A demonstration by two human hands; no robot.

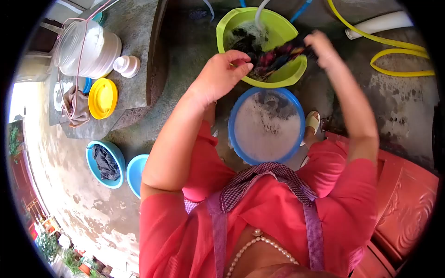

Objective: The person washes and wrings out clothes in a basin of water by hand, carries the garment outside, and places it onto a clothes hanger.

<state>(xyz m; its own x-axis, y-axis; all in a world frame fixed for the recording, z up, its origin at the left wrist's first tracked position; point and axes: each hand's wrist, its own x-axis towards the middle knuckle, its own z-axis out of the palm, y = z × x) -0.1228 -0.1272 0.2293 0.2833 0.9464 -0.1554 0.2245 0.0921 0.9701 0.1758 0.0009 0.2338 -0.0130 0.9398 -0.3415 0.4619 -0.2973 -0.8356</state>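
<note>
Over the green basin (227, 23), a dark wet cloth with a reddish pattern (278, 56) stretches between my two hands. My left hand (225, 74) is at the basin's near left rim, thumb and fingers closed on the cloth's end. Past the right rim, my right hand (321, 46) is closed on the other end, slightly blurred. Part of the cloth hangs into the basin, where there is water with foam. Just below stands a blue-rimmed basin (232, 121) full of greyish suds.
A white hose (260, 13) runs into the green basin. Yellow hoses (403, 50) lie at the right. On the left, a stone slab (132, 46) holds containers and a yellow lid (103, 98). A light blue basin (118, 160) with dark cloth stands below it, beside another blue basin (135, 175).
</note>
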